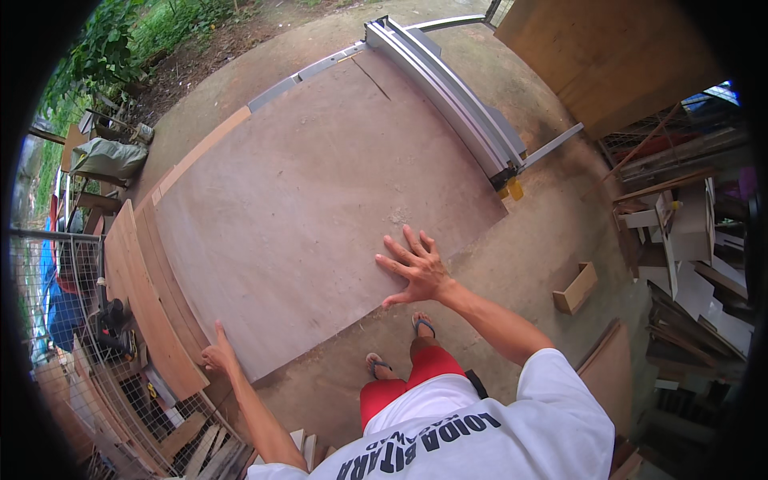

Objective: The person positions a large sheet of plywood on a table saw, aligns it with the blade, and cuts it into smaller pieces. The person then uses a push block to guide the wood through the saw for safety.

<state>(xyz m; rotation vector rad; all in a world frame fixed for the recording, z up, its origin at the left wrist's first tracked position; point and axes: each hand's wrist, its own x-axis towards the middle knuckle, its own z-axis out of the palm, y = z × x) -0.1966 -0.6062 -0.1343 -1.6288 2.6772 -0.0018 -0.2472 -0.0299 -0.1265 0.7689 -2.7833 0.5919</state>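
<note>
one broad board (304, 224) under right hand (422, 274), left hand (220, 354) at edge

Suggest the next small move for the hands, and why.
Probably sweep the right hand forward over the pale specks on the large board: they lie just beyond its spread fingers, that hand holds nothing, and the left hand is at the board's left edge, where it could steady it.
</note>
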